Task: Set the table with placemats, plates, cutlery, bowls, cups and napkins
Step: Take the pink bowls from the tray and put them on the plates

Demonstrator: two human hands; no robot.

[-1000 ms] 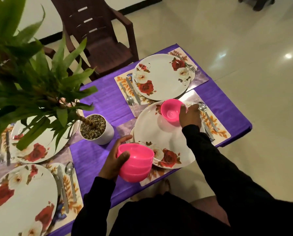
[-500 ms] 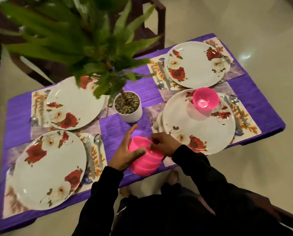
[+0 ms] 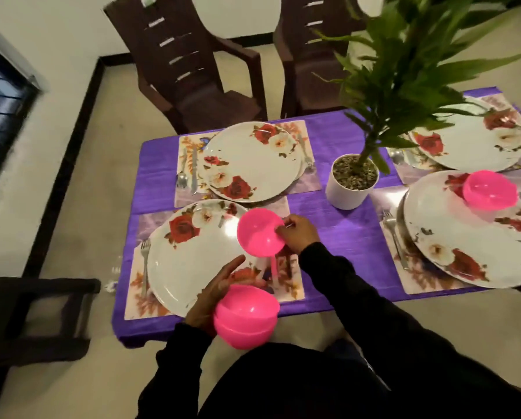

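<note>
My right hand (image 3: 298, 234) pinches the rim of a single pink bowl (image 3: 259, 232), tilted over the right edge of the near-left floral plate (image 3: 192, 261). Near the table's front edge my left hand (image 3: 213, 294) grips a stack of pink bowls (image 3: 247, 317). Another pink bowl (image 3: 489, 190) sits on the near-right plate (image 3: 465, 234). Two more floral plates lie at the far left (image 3: 253, 161) and far right (image 3: 471, 146). Each plate rests on a patterned placemat (image 3: 286, 282) with cutlery such as a fork (image 3: 145, 261) beside it.
A potted plant in a white pot (image 3: 350, 189) stands mid-table on the purple tablecloth (image 3: 344, 231), its leaves hanging over the far-right plate. Two dark brown chairs (image 3: 192, 71) stand behind the table. A dark stool (image 3: 35, 316) is at the left.
My right hand has taken one bowl off the stack and carried it over the near-left plate. My view has swung left, so the plates with the first bowl now lie at the right.
</note>
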